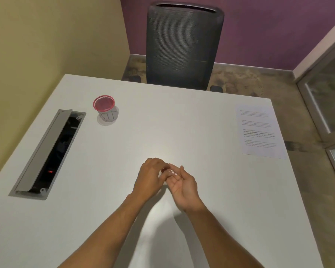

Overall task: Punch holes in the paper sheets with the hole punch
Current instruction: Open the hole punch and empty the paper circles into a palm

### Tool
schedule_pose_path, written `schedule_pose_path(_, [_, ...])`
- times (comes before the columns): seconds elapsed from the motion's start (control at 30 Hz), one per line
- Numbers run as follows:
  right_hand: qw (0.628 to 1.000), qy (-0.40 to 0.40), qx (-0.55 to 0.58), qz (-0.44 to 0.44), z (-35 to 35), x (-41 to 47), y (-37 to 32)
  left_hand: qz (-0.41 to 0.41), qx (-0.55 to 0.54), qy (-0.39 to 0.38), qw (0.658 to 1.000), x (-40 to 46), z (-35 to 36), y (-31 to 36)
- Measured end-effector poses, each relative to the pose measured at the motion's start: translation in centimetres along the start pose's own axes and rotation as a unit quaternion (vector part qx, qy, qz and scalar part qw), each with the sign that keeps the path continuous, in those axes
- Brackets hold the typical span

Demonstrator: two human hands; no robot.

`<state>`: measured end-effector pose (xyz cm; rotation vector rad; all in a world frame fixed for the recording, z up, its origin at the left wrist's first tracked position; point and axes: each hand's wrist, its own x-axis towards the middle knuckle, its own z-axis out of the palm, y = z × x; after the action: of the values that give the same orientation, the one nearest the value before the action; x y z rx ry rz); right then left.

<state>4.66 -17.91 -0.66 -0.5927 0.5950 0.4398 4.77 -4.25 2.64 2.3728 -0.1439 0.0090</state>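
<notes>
My right hand [183,185] lies palm up over the middle of the white table [201,117], fingers apart, with a few small white paper dots [172,172] resting on its fingers. Touching those fingertips, my left hand [150,176] is curled palm down. Its fingers close on a small red thing [163,169], mostly hidden, and I cannot tell what it is. A printed paper sheet [259,132] lies flat near the table's right edge, apart from both hands. No hole punch shows clearly.
A red mesh cup [104,106] with a grey lettered base stands at the far left. An open cable hatch [48,151] is cut into the table's left side. A black mesh chair [184,45] stands behind the far edge. A yellow wall is on the left.
</notes>
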Motion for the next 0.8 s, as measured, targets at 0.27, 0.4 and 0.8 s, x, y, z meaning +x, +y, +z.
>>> schedule_pose_path(0.27, [0.999,0.020,0.010,0.026,1.8,1.8,1.0,-0.119,-0.044,0.089,0.988,0.0,-1.6,-4.4])
schedule_pose_path(0.4, [0.999,0.022,0.011,0.028,2.8,3.1,1.2,-0.269,-0.050,0.076,0.959,-0.3,-1.5,-6.8])
schedule_pose_path(0.8, [0.998,0.028,-0.042,0.039,5.7,7.0,1.8,-0.396,-0.206,-0.012,0.894,-1.3,0.8,-9.5])
